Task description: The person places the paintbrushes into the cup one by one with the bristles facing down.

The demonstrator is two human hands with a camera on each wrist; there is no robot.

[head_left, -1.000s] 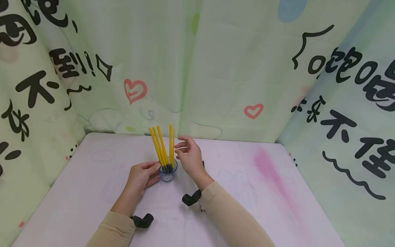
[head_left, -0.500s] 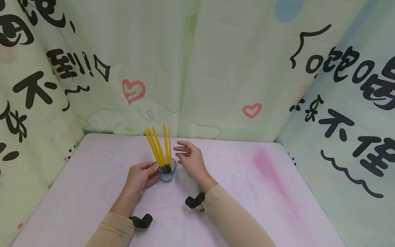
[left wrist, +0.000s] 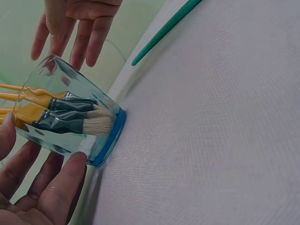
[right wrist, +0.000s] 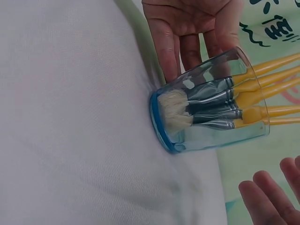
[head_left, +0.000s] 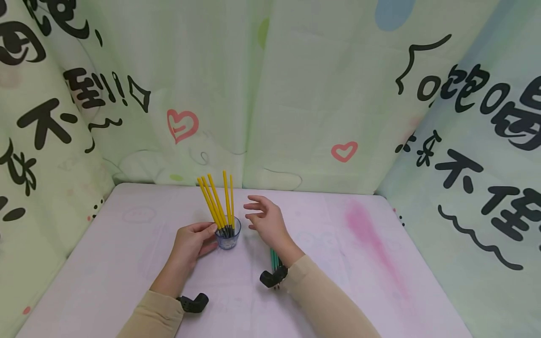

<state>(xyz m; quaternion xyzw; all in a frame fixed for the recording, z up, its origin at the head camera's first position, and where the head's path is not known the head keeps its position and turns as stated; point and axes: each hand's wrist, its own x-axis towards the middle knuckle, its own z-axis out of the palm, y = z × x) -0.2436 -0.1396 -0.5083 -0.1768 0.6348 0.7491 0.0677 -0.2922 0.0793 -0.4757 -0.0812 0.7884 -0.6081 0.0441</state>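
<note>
A clear plastic cup (head_left: 228, 241) with a blue base stands upright on the table, holding several yellow-handled paintbrushes (head_left: 216, 202), bristles down. In both wrist views their pale bristles (left wrist: 97, 125) and dark ferrules (right wrist: 211, 110) show through the wall. My left hand (head_left: 193, 241) holds the cup from its left side, thumb at the rim and fingers along the wall. To the right of the cup, apart from it, my right hand (head_left: 267, 221) hovers with loosely spread fingers and nothing in them. Green-handled brushes (head_left: 274, 259) lie under my right wrist, partly hidden by it.
The table (head_left: 346, 281) has a pale pinkish cover with a pink streak (head_left: 372, 239) on the right. Printed curtains (head_left: 313, 94) hang behind it and on both sides. A black camera (head_left: 194, 303) sits on the left wrist, another camera (head_left: 270, 278) on the right.
My right hand has drawn back to the right, away from the yellow brushes and cup. More of the green brushes shows beneath its wrist. My left hand stays at the cup.
</note>
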